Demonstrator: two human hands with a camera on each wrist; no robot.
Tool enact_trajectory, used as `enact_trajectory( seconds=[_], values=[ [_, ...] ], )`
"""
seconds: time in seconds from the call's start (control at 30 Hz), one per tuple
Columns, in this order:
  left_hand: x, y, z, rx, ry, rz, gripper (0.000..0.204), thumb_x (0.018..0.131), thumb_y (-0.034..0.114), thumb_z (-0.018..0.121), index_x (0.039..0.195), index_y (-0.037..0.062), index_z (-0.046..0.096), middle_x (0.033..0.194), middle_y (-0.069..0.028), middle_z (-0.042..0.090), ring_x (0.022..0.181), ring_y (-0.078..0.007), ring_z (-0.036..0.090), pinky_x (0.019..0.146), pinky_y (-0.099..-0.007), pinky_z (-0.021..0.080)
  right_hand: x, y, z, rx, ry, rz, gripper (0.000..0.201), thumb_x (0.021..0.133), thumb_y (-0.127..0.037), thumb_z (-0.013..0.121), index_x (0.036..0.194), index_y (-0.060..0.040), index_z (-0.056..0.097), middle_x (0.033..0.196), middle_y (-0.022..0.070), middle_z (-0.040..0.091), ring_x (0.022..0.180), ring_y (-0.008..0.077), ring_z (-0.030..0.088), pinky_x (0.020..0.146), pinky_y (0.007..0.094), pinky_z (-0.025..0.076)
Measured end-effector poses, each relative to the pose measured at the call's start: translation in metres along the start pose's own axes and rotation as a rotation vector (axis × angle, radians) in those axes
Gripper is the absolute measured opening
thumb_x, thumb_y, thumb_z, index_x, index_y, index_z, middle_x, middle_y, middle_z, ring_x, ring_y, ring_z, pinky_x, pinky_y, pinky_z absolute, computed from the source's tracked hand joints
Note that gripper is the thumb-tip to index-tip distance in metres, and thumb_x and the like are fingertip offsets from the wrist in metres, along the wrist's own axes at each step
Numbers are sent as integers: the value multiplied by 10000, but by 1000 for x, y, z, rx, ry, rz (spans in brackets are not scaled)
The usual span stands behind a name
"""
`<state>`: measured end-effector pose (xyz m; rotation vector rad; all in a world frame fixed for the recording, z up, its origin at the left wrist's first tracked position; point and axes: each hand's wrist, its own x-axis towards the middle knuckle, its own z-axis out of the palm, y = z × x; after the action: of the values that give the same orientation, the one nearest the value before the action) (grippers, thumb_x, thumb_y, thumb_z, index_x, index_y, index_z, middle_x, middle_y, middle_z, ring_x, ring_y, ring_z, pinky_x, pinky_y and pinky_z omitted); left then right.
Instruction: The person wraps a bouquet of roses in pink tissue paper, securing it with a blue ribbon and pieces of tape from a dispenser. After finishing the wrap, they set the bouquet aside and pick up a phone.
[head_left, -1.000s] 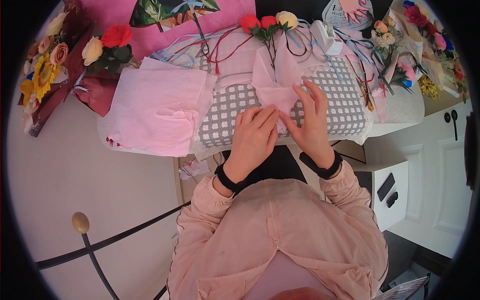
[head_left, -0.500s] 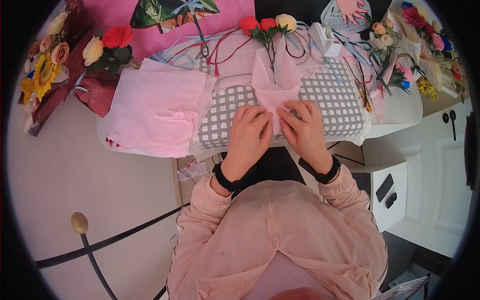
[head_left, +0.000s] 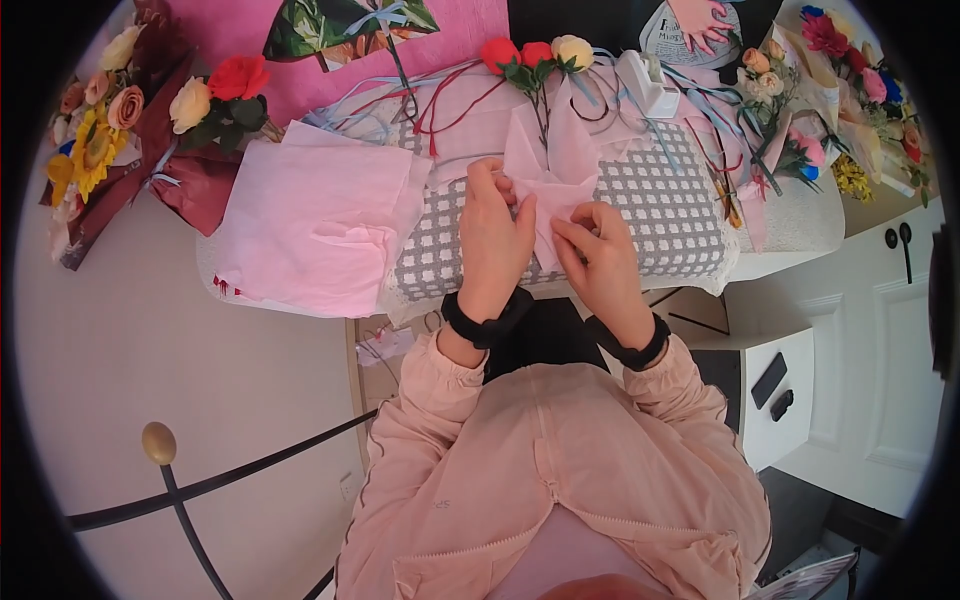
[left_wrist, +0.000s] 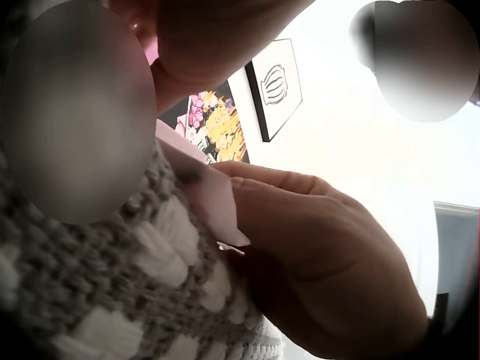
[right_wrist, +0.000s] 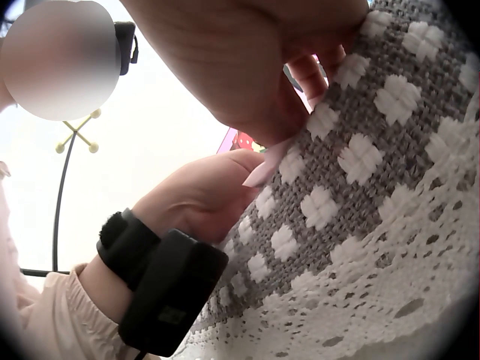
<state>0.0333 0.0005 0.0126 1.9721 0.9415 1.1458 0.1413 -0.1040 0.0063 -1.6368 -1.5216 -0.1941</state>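
Observation:
A folded pink paper wrap [head_left: 545, 215] lies on the grey-and-white crocheted cushion [head_left: 440, 235]; stems of two red roses and a cream rose [head_left: 572, 52] run into its top. At its left edge is my left hand [head_left: 495, 245], thumb beside the paper and fingers loosely bent, with a gap between them. My right hand [head_left: 605, 265] pinches the paper's lower right edge between thumb and fingers. In the left wrist view, the right hand [left_wrist: 322, 247] holds a pointed pink paper edge [left_wrist: 217, 202]. The right wrist view shows both hands close to the paper [right_wrist: 264, 166].
Pink paper sheets [head_left: 310, 220] are stacked at left beside a red-wrapped bouquet [head_left: 190, 190]. Ribbons [head_left: 450, 95] and a white tape dispenser [head_left: 648, 88] are behind the wrap. More bouquets [head_left: 800, 150] stand at right; a phone [head_left: 769, 380] lies on a white cabinet.
My left hand has shifted up along the wrap's left side and turned, thumb nearer the paper. My right hand has moved down from the wrap's upper right and now pinches its lower edge.

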Motion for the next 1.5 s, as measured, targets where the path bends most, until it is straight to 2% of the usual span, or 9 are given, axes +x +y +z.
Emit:
enact_trajectory(
  seconds=[0.17, 0.37, 0.53, 0.83, 0.93, 1.23, 1.33, 1.43, 1.5],
  values=[
    [1, 0, 0, -84, 27, -66, 573, 765, 0, 714, 1238, -12, 390, 890, -124, 599, 730, -188, 614, 632, -287, 506, -1, 3, 3, 24, 13, -6, 171, 745, -30, 692, 915, -20, 691, 913, 87, 544, 802, 254, 548, 721, 366, 429],
    [5, 1, -4, -83, -80, -126, 557, 767, 5, 713, 1225, -21, 397, 841, -118, 608, 691, -171, 604, 615, -275, 504, -1, 3, 0, 61, -25, 24, 212, 734, -37, 700, 944, -21, 680, 934, 90, 550, 834, 270, 554, 748, 374, 435],
    [5, 0, -4, -52, -92, -101, 492, 771, -5, 698, 1184, -20, 431, 820, -112, 609, 687, -167, 602, 610, -274, 500, 1, 3, -5, 98, -73, 78, 268, 723, -59, 723, 982, -20, 667, 959, 102, 558, 868, 291, 558, 772, 380, 443],
    [1, 0, -4, -40, -89, -71, 507, 775, -5, 688, 1206, 9, 420, 774, -109, 625, 655, -184, 618, 591, -284, 499, 1, 4, -4, 121, -64, 63, 286, 714, -62, 735, 988, -10, 673, 925, 102, 556, 808, 274, 561, 744, 384, 450],
    [-2, 3, -2, -20, -87, -44, 510, 778, -3, 685, 1211, 15, 415, 750, -103, 628, 637, -192, 625, 584, -291, 499, 3, 1, -8, 39, -115, 58, 287, 750, -35, 729, 1033, -9, 691, 976, 112, 568, 868, 250, 586, 645, 310, 521],
    [-4, 4, 6, -28, -42, -29, 494, 753, -30, 679, 1171, 14, 419, 741, -99, 613, 635, -202, 609, 587, -305, 490, 2, 4, -7, 89, -81, 64, 237, 750, -38, 729, 981, -5, 689, 961, 109, 585, 879, 240, 589, 650, 319, 506],
    [-5, 3, 8, -16, -29, -14, 490, 748, -44, 670, 1166, 12, 421, 740, -98, 604, 650, -203, 603, 599, -309, 487, 3, -1, -9, 308, -10, 358, 213, 722, -75, 752, 889, 12, 652, 904, 128, 576, 866, 306, 565, 757, 378, 461],
    [-4, 4, 9, -3, -22, 6, 483, 748, -56, 657, 1167, 14, 427, 753, -103, 607, 665, -210, 604, 605, -313, 488, 10, 10, -10, -61, 205, 239, 201, 739, -125, 756, 824, 10, 633, 861, 133, 583, 812, 314, 572, 718, 395, 463],
    [-5, 4, 12, 24, -15, 41, 480, 751, -64, 649, 1172, 18, 433, 771, -109, 618, 670, -220, 610, 608, -318, 491, 15, 16, -7, -115, 120, 197, 216, 746, -156, 752, 800, 10, 626, 807, 133, 582, 779, 323, 572, 698, 403, 461]
  ],
)
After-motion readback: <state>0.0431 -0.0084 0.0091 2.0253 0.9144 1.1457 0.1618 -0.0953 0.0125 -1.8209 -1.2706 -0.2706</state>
